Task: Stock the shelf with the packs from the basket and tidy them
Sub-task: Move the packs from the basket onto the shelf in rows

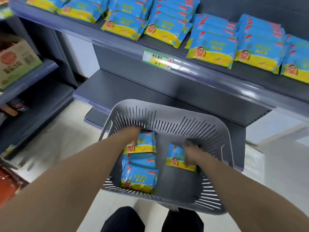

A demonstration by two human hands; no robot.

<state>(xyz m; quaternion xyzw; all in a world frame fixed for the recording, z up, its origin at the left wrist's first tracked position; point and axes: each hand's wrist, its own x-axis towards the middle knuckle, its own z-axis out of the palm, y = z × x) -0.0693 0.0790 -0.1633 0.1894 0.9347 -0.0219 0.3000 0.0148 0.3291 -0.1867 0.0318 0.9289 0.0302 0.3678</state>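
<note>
A grey slotted basket point(175, 126) sits on the floor in front of the shelving. Inside lie several blue-and-yellow packs. My left hand point(133, 136) reaches into the far left of the basket and grips the top pack point(147, 144) of the left group. Two more packs point(140, 174) lie nearer me. My right hand point(190, 153) is blurred and holds a single pack point(175, 158) at the right side of the basket. Rows of the same packs point(212, 46) stand stacked on the upper shelf point(117, 41).
A price tag point(158, 60) is clipped to the upper shelf's front rail. The lower shelf point(150, 87) below it is bare. A cardboard box point(15, 59) sits on the left shelving unit. My dark shoes point(123, 220) stand just behind the basket.
</note>
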